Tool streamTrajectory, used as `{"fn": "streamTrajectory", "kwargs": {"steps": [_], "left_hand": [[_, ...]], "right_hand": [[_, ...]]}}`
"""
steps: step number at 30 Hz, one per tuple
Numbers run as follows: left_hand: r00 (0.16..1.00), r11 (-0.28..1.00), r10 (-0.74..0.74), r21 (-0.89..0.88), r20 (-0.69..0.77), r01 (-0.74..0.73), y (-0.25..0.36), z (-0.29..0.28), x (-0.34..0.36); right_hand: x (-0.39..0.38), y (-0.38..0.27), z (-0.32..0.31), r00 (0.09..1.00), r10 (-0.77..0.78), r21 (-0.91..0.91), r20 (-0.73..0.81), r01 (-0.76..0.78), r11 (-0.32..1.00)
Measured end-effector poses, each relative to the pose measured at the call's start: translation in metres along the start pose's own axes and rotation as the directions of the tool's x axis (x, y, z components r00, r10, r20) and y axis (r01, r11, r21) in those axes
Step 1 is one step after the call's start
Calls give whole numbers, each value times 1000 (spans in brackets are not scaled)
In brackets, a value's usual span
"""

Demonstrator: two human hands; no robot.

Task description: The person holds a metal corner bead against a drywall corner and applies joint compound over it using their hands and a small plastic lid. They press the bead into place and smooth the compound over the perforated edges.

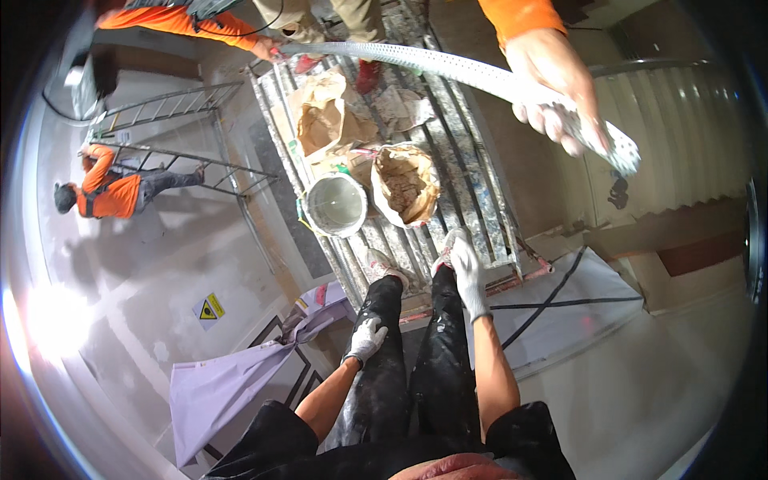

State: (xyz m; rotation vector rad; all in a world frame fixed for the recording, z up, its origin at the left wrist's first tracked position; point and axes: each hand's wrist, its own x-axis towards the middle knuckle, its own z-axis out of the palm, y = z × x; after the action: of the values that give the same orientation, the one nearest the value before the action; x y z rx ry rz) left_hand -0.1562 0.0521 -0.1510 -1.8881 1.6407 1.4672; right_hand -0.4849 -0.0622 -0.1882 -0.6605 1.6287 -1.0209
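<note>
My left hand [366, 340], in a white glove, rests on the thigh of my dust-marked black trousers [379, 376], fingers loosely laid out and holding nothing I can see. In a matching glove, my right hand [468, 270] hangs beside my right lower leg with its fingers stretched downward, also without anything in it. Ahead of my shoes stand a bucket [309, 210] of greyish liquid and an opened brown paper bag [428, 172] with pale powdery material inside. Another paper bag [324, 116] lies behind them.
The slatted, splattered platform [472, 180] bears my feet. Across from me, a co-worker in orange sleeves grips a long perforated strip [448, 66] with both hands. Left, another person in orange [112, 182] is on a ladder [172, 112] by a bright lamp [56, 320]. A lilac sheet [228, 384] hangs nearby.
</note>
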Motion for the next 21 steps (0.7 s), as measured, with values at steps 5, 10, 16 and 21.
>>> {"fn": "streamTrajectory", "kwargs": {"steps": [5,10,16,21], "left_hand": [[989,879,116,-456,-87,-143,49,-24,65],[977,384,58,-899,-203,-210,164,-133,169],[904,-82,279,-946,-323,-313,289,-258,220],[915,-430,230,-878,-330,-209,335,-300,227]], "right_hand": [[94,-195,9,961,-259,255,92,229,939],[125,-306,38,814,-565,300,-134,577,760],[99,-386,53,742,-549,363,-384,668,650],[56,-374,31,636,-659,-18,-401,714,700]]}}
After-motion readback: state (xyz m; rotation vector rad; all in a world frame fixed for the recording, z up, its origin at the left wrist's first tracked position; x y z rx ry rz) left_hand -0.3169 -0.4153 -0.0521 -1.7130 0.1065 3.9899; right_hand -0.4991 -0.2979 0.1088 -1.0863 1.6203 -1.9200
